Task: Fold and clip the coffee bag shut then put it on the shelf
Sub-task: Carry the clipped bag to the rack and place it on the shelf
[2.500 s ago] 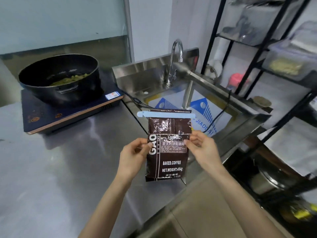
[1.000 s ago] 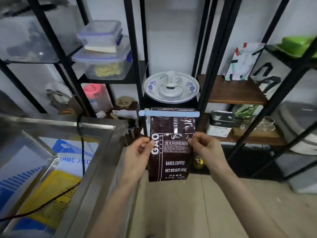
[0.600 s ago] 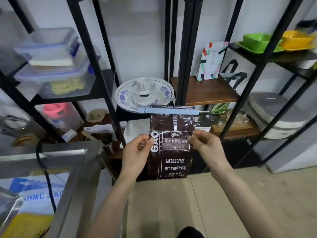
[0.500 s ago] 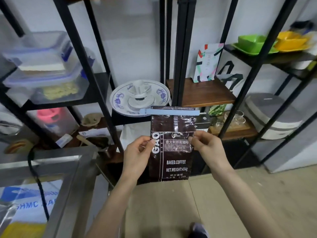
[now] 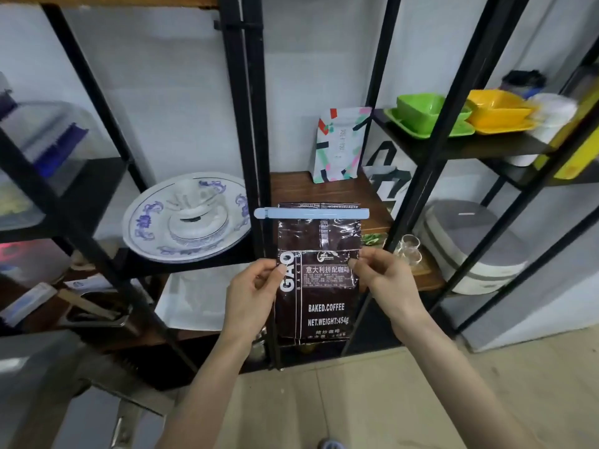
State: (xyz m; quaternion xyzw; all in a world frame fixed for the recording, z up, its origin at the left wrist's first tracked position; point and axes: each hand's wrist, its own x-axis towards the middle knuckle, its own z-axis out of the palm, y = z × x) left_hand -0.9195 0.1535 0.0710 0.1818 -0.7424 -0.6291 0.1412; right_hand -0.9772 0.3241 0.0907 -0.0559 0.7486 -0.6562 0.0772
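You've got the coffee bag [image 5: 319, 286] in a two-sided grip: left hand [image 5: 251, 296] pinching its left edge, right hand [image 5: 384, 280] pinching its right edge, thumbs on the front, both at about mid-height. Bag hangs upright in the air between them, in front of the rack, not on any shelf yet.

Just above the grip, the light blue clip [image 5: 311, 213] sits across the folded top, sticking out past both edges, further on the left.

Risks from here:
- The clip's left end sits right in line with the black upright post [image 5: 256, 157]. Push straight in and it likely snags; a knock could pop the clip or unroll the fold.
- Edge pinches only, foil looks slick. Drop one hand to reach and the bag may swing or slip.
- Beyond the grip, the wooden shelf [image 5: 327, 192] has a patterned pouch [image 5: 337, 147] at the back. Shove too deep and you tip it.
- Left of the post, the blue-and-white plates [image 5: 155, 222] sit close. Keep your left elbow clear.
- The bag's base looks narrow. It may topple if set down tilted.
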